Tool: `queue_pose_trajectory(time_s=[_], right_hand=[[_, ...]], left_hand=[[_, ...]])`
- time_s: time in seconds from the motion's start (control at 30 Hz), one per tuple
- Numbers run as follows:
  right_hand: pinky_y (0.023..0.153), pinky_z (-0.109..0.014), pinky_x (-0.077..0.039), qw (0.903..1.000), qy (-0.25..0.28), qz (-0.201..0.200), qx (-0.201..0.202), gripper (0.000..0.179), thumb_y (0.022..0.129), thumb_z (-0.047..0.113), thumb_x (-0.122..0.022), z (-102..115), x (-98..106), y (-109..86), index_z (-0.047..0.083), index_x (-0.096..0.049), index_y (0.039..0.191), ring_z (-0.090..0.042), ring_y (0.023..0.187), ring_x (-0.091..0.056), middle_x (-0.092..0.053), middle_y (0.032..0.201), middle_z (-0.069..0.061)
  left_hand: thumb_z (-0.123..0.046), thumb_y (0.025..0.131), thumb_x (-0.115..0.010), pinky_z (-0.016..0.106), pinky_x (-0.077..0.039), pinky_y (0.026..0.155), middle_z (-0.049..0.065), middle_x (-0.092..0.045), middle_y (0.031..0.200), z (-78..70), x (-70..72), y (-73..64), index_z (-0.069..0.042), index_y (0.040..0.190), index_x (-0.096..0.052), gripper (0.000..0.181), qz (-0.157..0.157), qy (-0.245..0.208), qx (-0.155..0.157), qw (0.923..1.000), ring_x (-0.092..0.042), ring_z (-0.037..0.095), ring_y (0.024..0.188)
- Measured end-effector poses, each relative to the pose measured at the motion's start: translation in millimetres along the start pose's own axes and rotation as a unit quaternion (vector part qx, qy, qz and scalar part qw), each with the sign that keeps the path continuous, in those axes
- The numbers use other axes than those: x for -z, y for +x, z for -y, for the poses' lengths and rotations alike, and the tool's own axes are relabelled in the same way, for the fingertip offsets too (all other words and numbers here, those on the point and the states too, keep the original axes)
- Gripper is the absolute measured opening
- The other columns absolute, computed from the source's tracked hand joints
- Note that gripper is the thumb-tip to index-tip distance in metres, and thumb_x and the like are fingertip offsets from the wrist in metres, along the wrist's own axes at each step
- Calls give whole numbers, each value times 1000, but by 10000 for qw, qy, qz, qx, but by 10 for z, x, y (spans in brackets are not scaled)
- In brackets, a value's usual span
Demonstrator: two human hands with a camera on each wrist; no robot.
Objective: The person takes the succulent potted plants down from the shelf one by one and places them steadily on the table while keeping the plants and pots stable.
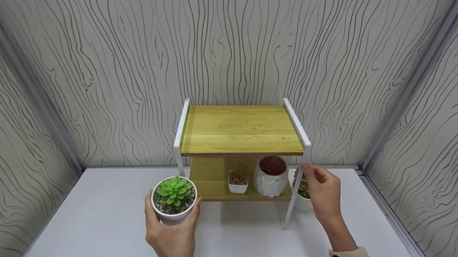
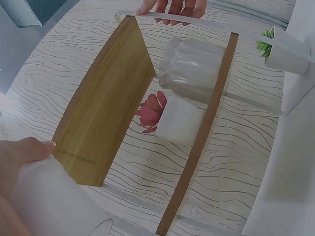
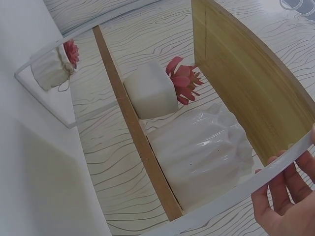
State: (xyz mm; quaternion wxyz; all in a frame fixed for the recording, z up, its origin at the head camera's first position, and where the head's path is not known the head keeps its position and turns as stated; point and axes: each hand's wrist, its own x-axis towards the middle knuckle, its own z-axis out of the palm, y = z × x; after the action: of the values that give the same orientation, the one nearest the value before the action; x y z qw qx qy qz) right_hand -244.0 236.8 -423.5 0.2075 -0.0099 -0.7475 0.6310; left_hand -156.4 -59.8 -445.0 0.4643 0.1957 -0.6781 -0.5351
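My left hand [image 1: 174, 238] cups a white round pot with a green succulent [image 1: 174, 192], upright in front of the left side of a small two-tier shelf [image 1: 243, 129]. The thumb and fingers lie around its wall. At the shelf's right side, my right hand [image 1: 324, 194] grips the white metal post, as seen also from the right wrist, where curled fingers [image 3: 278, 194] meet it. On the lower tier stand a small square white pot [image 1: 237, 188] with a reddish succulent and a larger fluted white pot [image 1: 270, 186], whose dark red top shows from above.
A white pot with a green plant [image 1: 303, 204] stands on the white table [image 1: 104, 212] right of the shelf, partly behind the post. Past the shelf's left side, a white pot tied with twine [image 3: 48, 71] bears a red plant. Wood-grain patterned walls [image 1: 234, 41] enclose the table.
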Motion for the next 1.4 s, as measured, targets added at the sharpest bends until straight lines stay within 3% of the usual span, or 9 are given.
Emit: queue_pose_trajectory(time_s=[0.77,1.4], right_hand=[[85,-23,-62,10000,-26,66,-44,37,107,31,-64,-1,19,-10,-4,-74,112,-6,95,-71,-75,93,7],[87,-24,-62,9998,-200,57,-77,42,106,38,-63,-9,22,-1,-2,-74,113,-7,98,-71,-74,97,3]], left_hand=[[-13,59,-105,65,-53,102,29,-58,147,252,201,262,0,151,-47,109,148,267,87,9995,-61,49,131],[-11,67,-101,62,-54,102,32,-55,147,466,286,457,6,149,-44,102,988,590,-127,9933,-58,51,134]])
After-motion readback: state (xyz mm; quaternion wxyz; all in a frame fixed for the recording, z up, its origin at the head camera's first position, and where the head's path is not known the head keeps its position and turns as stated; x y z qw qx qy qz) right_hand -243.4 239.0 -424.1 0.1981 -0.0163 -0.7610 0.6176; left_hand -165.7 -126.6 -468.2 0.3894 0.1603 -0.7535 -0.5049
